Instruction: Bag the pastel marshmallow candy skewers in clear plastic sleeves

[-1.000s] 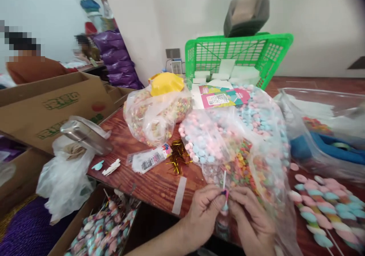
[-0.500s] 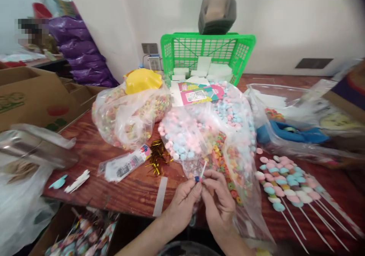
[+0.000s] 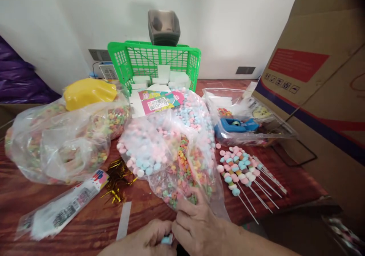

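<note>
At the bottom edge, my left hand is closed around a small pale blue-and-white piece, mostly hidden by the fingers. My right hand lies against it, its fingers curled; whatever they hold is hidden. Just beyond the right knuckles is a clear bag of colourful ring-shaped candies. Behind that bag spreads a bag of pink and blue marshmallows. To the right, several finished-looking marshmallow skewers lie on white sticks.
A green basket with white cards stands at the back. A clear tray holds a blue tape dispenser. Gold twist ties, a label packet and a yellow-topped candy bag lie left. A carton rises right.
My view has turned right. Both hands have dropped toward the table's front edge; the white stick seen upright between them no longer shows. A large carton has come into view.
</note>
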Demonstrator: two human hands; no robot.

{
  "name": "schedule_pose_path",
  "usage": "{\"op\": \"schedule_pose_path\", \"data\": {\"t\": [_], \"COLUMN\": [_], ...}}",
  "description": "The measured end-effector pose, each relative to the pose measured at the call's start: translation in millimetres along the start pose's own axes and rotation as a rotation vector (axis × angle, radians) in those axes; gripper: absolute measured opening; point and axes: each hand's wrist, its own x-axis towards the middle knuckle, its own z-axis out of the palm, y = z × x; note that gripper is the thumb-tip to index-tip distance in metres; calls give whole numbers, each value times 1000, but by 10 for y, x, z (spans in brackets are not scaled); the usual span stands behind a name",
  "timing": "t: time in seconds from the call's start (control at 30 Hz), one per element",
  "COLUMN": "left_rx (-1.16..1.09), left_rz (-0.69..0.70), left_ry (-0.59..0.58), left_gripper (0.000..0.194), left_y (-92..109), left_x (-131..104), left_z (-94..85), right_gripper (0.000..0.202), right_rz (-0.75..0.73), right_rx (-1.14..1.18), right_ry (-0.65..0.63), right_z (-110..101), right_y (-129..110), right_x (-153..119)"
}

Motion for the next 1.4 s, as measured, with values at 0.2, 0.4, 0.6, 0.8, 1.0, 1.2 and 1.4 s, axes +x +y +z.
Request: {"op": "schedule_pose_path", "data": {"t": [0.2, 0.4, 0.6, 0.8, 1.0, 1.2, 1.4], "left_rx": [130, -331, -420, 705, 703, -355, -900], "left_rz": [96, -63, -172, 87, 86, 53, 131], "left_ry": [346, 114, -159, 330, 613, 874, 838], "left_gripper": [32, 44, 38, 20, 26, 31, 31], "left_y": [-123, -122, -102, -151, -450, -659, -689], "left_x": [128, 141, -78, -339, -603, -878, -936], "left_z": [24, -15, 56, 141, -24, -324, -290], "right_gripper": [4, 20, 30, 26, 24, 19, 20], "right_rz": [314, 59, -9, 315, 344, 383, 477], "right_rx": [0, -195, 92, 338, 497, 312, 423], "right_ry": [110, 465, 60, -152, -256, -187, -196], "right_z": [278, 195, 83, 445, 513, 879, 1070], "right_y": [32, -55, -203, -345, -145, 135, 257], "right_x": [5, 104, -26, 76, 603, 1258, 1362]}}
